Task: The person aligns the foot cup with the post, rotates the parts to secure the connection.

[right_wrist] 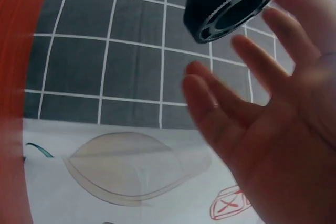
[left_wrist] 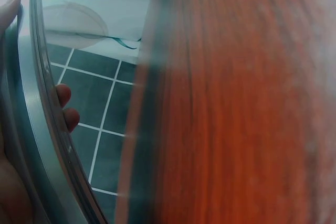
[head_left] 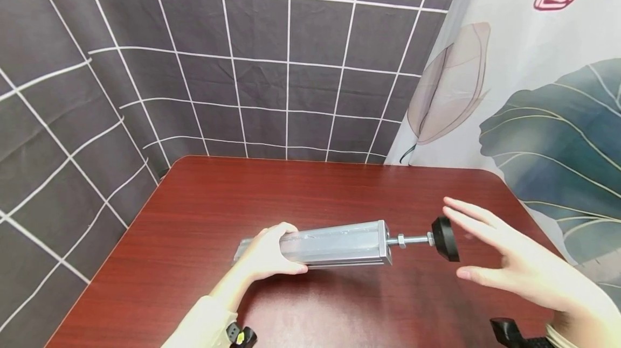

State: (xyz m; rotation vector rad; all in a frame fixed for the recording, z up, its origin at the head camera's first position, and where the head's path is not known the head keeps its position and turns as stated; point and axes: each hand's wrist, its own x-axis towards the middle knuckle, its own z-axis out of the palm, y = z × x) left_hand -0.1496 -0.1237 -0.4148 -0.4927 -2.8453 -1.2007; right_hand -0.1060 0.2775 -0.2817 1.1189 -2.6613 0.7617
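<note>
A square silver metal profile is held above the table by my left hand, whose fingers and thumb wrap round it near its left end. From its right end juts a threaded rod with nuts, ending in a round black foot. My right hand is beside that foot with fingers spread, not gripping it. In the left wrist view the profile runs along the left edge, fingertips showing beyond it. The right wrist view shows the underside of the black foot near my spread fingers.
A reddish-brown wooden table with rounded far corners lies below. Behind and to the left hangs a dark grey curtain with a white grid. A pale leaf-patterned curtain hangs at the right.
</note>
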